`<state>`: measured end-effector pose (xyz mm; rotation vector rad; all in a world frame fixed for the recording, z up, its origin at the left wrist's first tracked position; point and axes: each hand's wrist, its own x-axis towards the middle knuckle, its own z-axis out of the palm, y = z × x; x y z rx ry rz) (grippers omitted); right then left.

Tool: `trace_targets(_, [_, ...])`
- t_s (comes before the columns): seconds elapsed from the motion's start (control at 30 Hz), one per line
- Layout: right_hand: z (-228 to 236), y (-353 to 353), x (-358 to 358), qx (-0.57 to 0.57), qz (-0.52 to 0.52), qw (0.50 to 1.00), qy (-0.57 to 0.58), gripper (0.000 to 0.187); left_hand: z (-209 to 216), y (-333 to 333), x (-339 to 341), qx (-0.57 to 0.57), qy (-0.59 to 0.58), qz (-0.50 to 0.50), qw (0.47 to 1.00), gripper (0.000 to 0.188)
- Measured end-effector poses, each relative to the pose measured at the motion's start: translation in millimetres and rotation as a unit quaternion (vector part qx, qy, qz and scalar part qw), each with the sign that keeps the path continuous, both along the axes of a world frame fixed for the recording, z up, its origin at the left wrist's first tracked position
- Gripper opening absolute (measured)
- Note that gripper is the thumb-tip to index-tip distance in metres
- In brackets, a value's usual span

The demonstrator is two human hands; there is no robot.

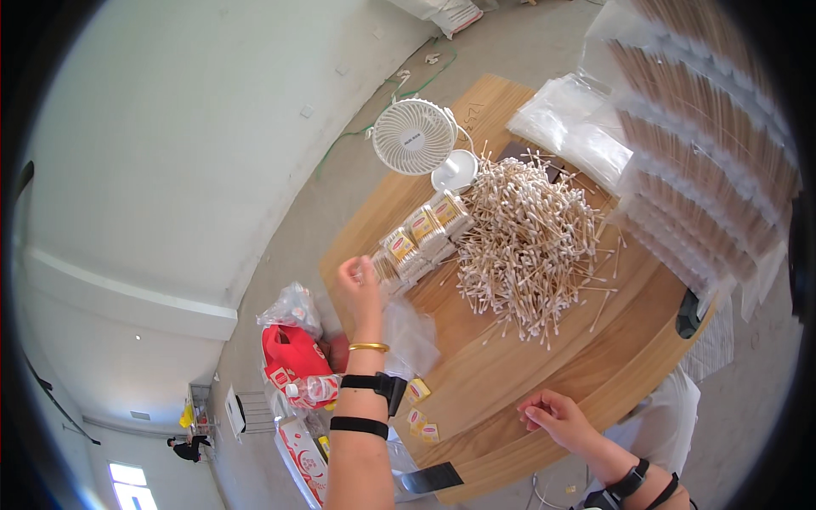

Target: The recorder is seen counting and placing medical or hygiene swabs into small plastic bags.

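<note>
The left hand (pixel 359 280) pinches a small clear packet of cotton swabs (pixel 384 269) at the wooden table's (pixel 510 374) left edge, beside a row of like packets (pixel 425 231). The right hand (pixel 557 418), loosely curled and holding nothing, rests on the near edge.

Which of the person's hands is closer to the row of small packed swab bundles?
Left. The left hand is raised right beside the packed bundles, nearly touching them. The right hand rests at the table's near edge, well away, beyond the loose swab pile.
</note>
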<state>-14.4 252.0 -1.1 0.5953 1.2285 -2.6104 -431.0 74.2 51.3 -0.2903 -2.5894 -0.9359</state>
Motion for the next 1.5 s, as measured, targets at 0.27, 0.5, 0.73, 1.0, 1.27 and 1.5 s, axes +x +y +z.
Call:
trace_targets(0.27, [-2, -3, 2, -0.002, 0.006, 1.000, 0.003, 0.022, -30, -91, -29, 0.286, -0.340, 0.044, 0.895, 0.047])
trace_targets(0.5, [4, -4, 2, -0.005, 0.014, 1.000, -0.005, 0.021, -16, -73, -15, 0.245, -0.330, -0.055, 0.910, 0.056])
trace_targets(0.73, [3, -3, 1, 0.000, 0.010, 1.000, 0.005, 0.021, 1, -64, -4, 0.238, -0.317, 0.077, 0.915, 0.089])
trace_targets(1.0, [2, -5, -3, -0.002, 0.015, 1.000, 0.006, 0.019, 29, -127, 93, 0.137, -0.172, 0.027, 0.975, 0.072])
trace_targets(1.27, [-2, -8, -7, 0.038, 0.020, 0.998, 0.052, 0.017, 70, -224, 367, -0.130, -0.257, -0.113, 0.951, 0.057])
trace_targets(1.5, [-4, -15, -3, 0.136, 0.019, 0.983, 0.121, 0.015, 56, -293, 574, 0.103, -0.435, 0.099, 0.889, 0.034])
